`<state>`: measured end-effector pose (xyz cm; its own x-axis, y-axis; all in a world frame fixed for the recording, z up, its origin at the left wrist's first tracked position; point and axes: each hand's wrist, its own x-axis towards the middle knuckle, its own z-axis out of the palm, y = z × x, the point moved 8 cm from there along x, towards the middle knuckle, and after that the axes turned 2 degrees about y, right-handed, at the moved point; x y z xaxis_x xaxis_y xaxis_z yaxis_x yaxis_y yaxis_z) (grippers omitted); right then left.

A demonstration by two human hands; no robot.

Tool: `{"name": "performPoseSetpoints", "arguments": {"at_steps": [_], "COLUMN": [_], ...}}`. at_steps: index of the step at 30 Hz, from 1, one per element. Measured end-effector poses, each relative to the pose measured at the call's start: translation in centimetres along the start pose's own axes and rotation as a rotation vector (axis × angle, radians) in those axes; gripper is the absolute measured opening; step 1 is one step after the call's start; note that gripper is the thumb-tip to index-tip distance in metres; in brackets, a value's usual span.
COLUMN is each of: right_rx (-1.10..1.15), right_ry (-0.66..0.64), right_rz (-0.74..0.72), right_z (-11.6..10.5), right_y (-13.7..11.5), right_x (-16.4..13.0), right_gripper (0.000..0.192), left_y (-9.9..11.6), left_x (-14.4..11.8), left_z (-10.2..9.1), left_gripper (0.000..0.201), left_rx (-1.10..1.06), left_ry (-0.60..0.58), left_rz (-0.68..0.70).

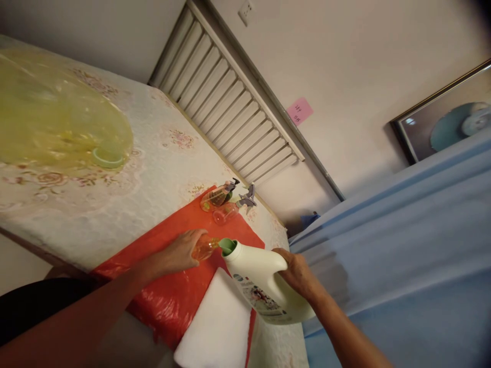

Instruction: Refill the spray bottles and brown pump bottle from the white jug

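Note:
My left hand (pixel 186 250) is closed around a small clear bottle (pixel 205 247) with an orange tint, seen over red plastic. My right hand (pixel 297 271) grips the handle of a big cream detergent jug (pixel 264 276), tilted so its green spout (pixel 227 246) meets the small bottle's mouth. Whether liquid is flowing I cannot tell. Just beyond stand a clear pump bottle (pixel 215 197) with a dark top and a clear spray bottle (pixel 226 212) with a grey trigger head. Beneath them lies a red plastic sheet (pixel 169 301), with a white pad (pixel 218 322) close to the jug.
A floral tablecloth (pixel 153 163) covers the table. On its left lies a yellow translucent bag (pixel 57 112) with a round greenish lid inside. A white radiator (pixel 233 97) runs along the wall behind. Blue fabric (pixel 383 245) hangs at the right, below a framed picture (pixel 445 117).

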<state>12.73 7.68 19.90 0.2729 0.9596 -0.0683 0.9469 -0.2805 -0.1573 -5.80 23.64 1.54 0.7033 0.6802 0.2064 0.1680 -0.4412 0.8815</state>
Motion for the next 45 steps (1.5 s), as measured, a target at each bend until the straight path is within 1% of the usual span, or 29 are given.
{"name": "performPoseSetpoints", "arguments": {"at_steps": [5, 11, 17, 23, 32, 38, 45], "right_rx": [-0.024, -0.025, -0.029, -0.022, -0.04, -0.044, -0.037], "right_ry": [-0.002, -0.01, -0.009, -0.018, -0.021, -0.019, -0.019], "right_rz": [-0.007, 0.002, 0.003, -0.018, 0.01, 0.012, 0.007], "right_z": [-0.03, -0.2, -0.1, -0.11, -0.01, -0.01, 0.05], "right_y": [-0.04, -0.15, -0.18, -0.25, -0.04, 0.14, 0.16], "right_x": [0.07, 0.06, 0.12, 0.08, 0.11, 0.15, 0.12], "right_gripper": [0.023, 0.03, 0.024, 0.027, 0.031, 0.028, 0.025], "left_y": [-0.11, -0.56, -0.4, -0.37, -0.2, -0.19, -0.14], "left_x": [0.05, 0.31, 0.23, 0.25, 0.21, 0.17, 0.18], "left_z": [0.15, 0.49, 0.41, 0.45, 0.34, 0.37, 0.44], "left_gripper": [0.07, 0.069, 0.066, 0.065, 0.062, 0.068, 0.07], "left_rx": [0.012, 0.012, 0.007, 0.013, 0.012, 0.01, 0.012], "left_ry": [-0.008, 0.001, 0.004, 0.005, 0.0, -0.018, -0.03], "left_rz": [0.019, 0.035, 0.039, 0.049, 0.023, 0.024, 0.017]}}
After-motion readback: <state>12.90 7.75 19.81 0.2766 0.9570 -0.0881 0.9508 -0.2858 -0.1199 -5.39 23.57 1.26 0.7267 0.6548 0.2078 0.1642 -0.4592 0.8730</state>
